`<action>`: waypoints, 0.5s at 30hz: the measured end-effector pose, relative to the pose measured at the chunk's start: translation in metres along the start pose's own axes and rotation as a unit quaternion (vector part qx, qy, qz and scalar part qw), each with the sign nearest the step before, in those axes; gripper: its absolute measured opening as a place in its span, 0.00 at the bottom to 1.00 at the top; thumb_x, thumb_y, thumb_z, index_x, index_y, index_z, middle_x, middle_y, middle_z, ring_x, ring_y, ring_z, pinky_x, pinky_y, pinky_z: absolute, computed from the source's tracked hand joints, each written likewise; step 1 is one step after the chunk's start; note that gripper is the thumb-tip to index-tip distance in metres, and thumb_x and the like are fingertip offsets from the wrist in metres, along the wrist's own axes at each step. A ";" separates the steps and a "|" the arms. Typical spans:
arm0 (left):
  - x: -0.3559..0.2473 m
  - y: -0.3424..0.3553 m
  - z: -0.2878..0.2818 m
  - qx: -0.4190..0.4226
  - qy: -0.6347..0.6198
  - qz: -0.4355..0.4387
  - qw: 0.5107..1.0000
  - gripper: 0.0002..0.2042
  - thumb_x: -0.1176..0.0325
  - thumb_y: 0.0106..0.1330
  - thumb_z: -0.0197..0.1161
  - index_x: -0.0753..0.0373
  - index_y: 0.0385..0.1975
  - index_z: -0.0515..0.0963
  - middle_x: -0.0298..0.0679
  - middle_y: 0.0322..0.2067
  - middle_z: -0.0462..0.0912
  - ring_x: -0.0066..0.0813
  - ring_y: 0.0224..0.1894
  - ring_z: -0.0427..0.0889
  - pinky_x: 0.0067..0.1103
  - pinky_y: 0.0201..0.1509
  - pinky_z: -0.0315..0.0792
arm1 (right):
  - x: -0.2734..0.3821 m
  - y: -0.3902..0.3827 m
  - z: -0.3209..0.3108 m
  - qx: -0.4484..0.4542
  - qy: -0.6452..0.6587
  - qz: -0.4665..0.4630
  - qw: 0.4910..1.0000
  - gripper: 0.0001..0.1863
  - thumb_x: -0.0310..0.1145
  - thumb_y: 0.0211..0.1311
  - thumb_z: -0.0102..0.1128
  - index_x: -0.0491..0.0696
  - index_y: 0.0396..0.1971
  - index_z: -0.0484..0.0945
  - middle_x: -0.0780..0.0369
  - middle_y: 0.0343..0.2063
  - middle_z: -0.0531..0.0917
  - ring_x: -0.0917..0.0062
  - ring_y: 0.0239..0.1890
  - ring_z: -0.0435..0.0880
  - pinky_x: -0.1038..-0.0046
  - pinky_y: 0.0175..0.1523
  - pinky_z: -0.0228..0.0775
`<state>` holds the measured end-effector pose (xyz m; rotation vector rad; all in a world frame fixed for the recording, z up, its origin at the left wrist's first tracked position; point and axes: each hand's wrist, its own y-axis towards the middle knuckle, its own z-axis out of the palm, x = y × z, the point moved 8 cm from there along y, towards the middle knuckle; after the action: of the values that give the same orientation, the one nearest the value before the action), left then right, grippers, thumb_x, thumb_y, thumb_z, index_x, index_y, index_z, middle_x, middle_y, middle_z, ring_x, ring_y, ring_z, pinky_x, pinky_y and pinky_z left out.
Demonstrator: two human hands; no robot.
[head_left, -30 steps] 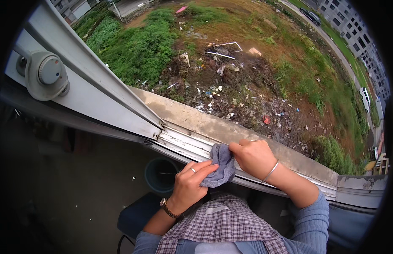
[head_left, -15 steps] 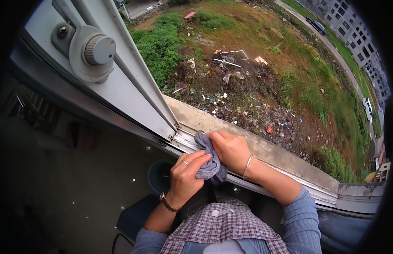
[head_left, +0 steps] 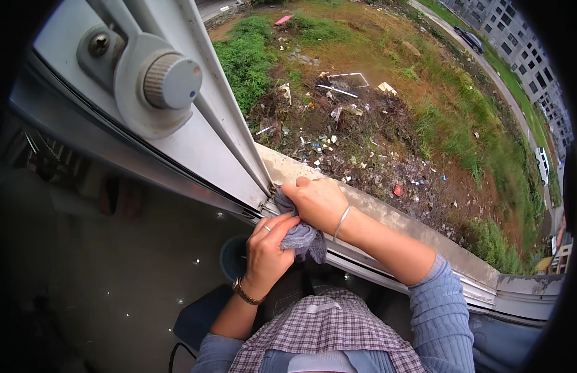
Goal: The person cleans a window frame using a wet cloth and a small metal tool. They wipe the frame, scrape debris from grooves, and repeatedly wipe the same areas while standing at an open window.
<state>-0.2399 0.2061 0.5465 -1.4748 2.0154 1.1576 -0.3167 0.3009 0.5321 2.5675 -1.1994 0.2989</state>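
Note:
A grey-purple cloth (head_left: 301, 239) is bunched over the white window track (head_left: 357, 261), close to the corner by the window frame. My right hand (head_left: 317, 204) is closed on its far end, knuckles up, pressing it at the foot of the upright frame (head_left: 220, 118). My left hand (head_left: 269, 248), a ring on one finger and a watch on the wrist, pinches the cloth's near side. The fingertips of the right hand are hidden behind the hand itself. Part of the cloth hangs down on the inner side of the track.
A round grey knob (head_left: 173, 81) sticks out from the frame at upper left. Outside the track runs a concrete ledge (head_left: 388, 211), with littered, grassy ground far below. Indoors, a blue-grey bucket (head_left: 232, 258) stands on the dark floor (head_left: 139, 280), and a dark blue flat-sided object (head_left: 201, 317) is nearby.
My right hand has pushed the cloth left and farther into the corner beside the frame. My left hand has shifted slightly left with it. The window frame and knob appear larger in view.

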 end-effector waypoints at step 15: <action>0.000 -0.004 0.001 0.030 -0.051 0.009 0.998 0.22 0.85 0.41 0.62 0.62 0.40 0.86 0.45 0.41 0.87 0.43 0.42 0.85 0.28 0.50 0.77 | -0.017 0.003 -0.006 0.071 0.105 -0.085 0.988 0.04 0.31 0.56 0.60 0.50 0.31 0.80 0.56 0.24 0.84 0.58 0.30 0.84 0.58 0.34 0.76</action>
<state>-0.2365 0.2061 0.5447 -1.3440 1.9801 1.1442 -0.3303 0.3130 0.5330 2.6559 -0.9080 0.6177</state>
